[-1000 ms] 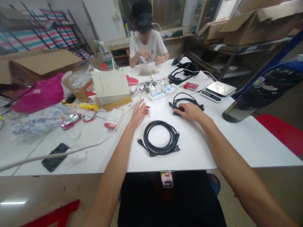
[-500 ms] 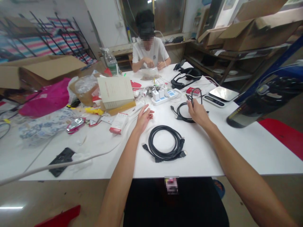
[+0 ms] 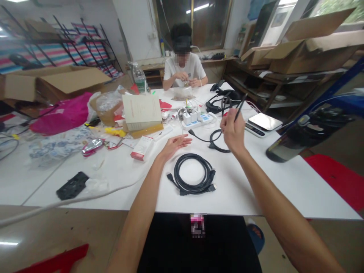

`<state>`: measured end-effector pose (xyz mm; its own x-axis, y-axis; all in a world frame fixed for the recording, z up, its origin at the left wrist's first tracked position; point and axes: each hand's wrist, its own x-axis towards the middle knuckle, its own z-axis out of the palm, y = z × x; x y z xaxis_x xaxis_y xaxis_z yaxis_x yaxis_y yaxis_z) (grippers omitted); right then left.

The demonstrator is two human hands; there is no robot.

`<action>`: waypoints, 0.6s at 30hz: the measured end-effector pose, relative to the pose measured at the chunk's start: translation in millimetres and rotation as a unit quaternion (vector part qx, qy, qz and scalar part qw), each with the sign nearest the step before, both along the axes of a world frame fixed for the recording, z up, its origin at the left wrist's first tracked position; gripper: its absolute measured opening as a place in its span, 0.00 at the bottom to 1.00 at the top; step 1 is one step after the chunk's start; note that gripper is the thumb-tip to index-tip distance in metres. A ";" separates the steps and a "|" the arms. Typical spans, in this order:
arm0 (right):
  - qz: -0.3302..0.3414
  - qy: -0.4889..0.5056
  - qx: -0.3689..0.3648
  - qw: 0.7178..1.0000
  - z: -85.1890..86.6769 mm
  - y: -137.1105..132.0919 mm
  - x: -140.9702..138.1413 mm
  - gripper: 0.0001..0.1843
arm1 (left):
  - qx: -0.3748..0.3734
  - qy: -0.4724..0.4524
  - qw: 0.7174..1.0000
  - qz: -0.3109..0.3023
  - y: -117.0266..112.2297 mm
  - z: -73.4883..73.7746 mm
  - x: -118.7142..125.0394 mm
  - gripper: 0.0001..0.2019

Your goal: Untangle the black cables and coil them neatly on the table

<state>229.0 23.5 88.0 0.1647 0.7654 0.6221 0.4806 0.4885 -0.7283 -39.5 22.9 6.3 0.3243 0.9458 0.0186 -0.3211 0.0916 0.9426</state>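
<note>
Gripped in my right hand (image 3: 233, 127) is part of a thin black cable (image 3: 215, 141), raised above the table; the rest of its loop and one plug end lie on the white surface. My left hand (image 3: 176, 146) is open and holds nothing, palm turned inward with the fingers stretched to the right. Just below it rests a thicker coiled black cable (image 3: 178, 178), its several plug ends showing around the coil, one with a bare metal tip. Neither hand touches this coil.
Ahead lies a white power strip (image 3: 199, 120) with chargers. A digital scale (image 3: 263, 123) and a dark bottle (image 3: 298, 132) stand right. Left are a small box (image 3: 142, 148), a book (image 3: 142, 112) and bags. Opposite, a person (image 3: 184, 72) sits near a headset (image 3: 222, 100).
My right hand has lifted part of the thin cable up off the table. My left hand has come slightly right, its fingers straighter. The camera view has shifted a little.
</note>
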 end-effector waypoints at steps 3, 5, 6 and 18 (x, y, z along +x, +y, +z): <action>0.039 -0.016 -0.060 0.997 2.0 -2.3 -26.3 0.40 | 0.003 0.012 1.000 -0.026 -2.4 1.7 0.7 0.28; 0.114 -0.067 -0.119 0.984 1.0 -4.0 -37.1 0.39 | -0.002 0.008 1.000 -0.011 -1.6 1.2 1.2 0.25; 0.149 -0.098 -0.142 0.974 1.6 -4.3 -39.2 0.38 | -0.007 0.002 1.000 0.002 -0.4 0.4 1.4 0.23; -0.068 -0.219 -0.019 0.973 149.2 -1.7 40.9 0.40 | -0.108 -0.133 0.982 0.075 15.0 -5.3 -1.5 0.09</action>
